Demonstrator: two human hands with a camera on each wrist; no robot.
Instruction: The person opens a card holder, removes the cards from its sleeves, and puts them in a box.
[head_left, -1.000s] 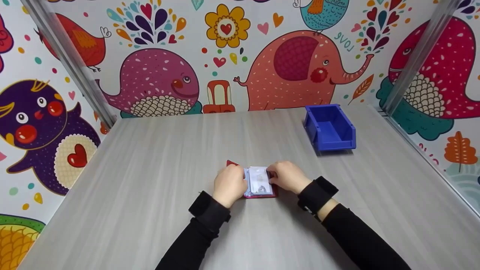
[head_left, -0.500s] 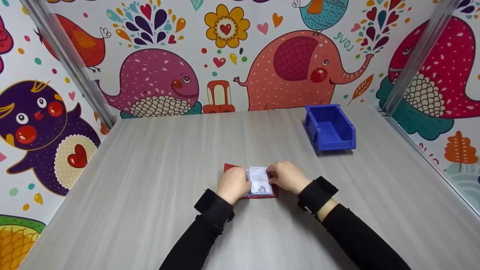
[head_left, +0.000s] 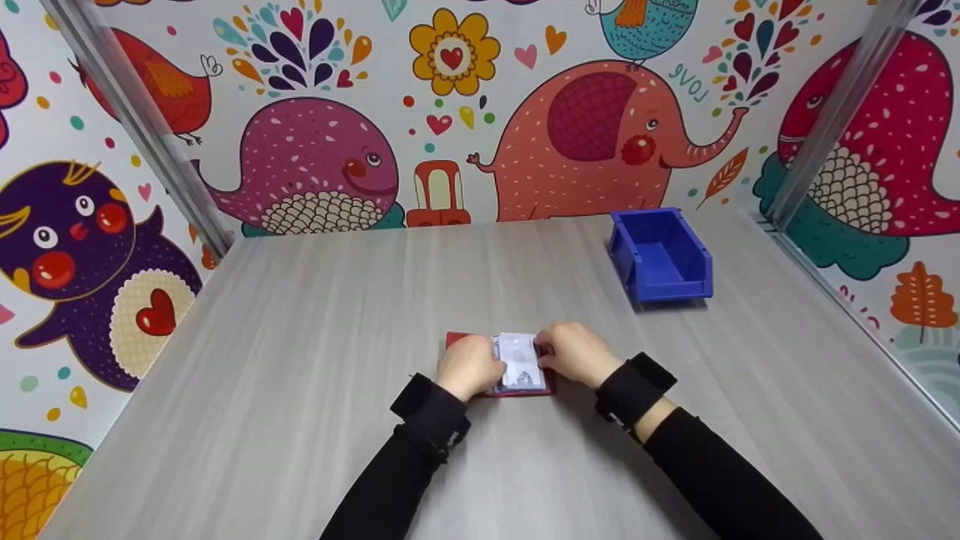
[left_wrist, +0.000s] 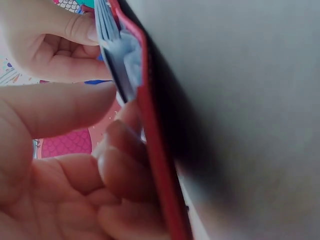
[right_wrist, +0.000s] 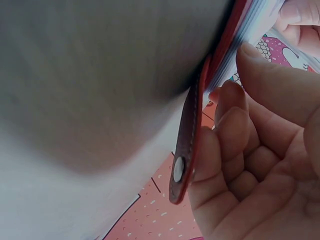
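Observation:
A red card holder [head_left: 459, 337] lies opened out on the table, with a stack of clear sleeves holding whitish cards [head_left: 519, 361] facing up. My left hand [head_left: 470, 365] covers its left half; in the left wrist view the thumb [left_wrist: 97, 102] and forefinger pinch the edge of a sleeve, with the other fingers curled beside the red cover [left_wrist: 157, 165]. At the right edge, my right hand [head_left: 579, 354] pinches the sleeve stack [right_wrist: 252, 25] between thumb [right_wrist: 260, 70] and forefinger. A strap with a metal snap [right_wrist: 178, 169] sticks out beside the right fingers.
A blue plastic bin [head_left: 660, 259] stands at the back right of the grey wood-grain table [head_left: 337, 315]. Walls with cartoon animal prints [head_left: 592, 150] enclose the back and both sides, with metal posts [head_left: 142, 127] at the corners.
My left hand has shifted slightly to the right over the sleeves, and the card holder's left red cover shows more and lies flatter. My right hand has stayed in place.

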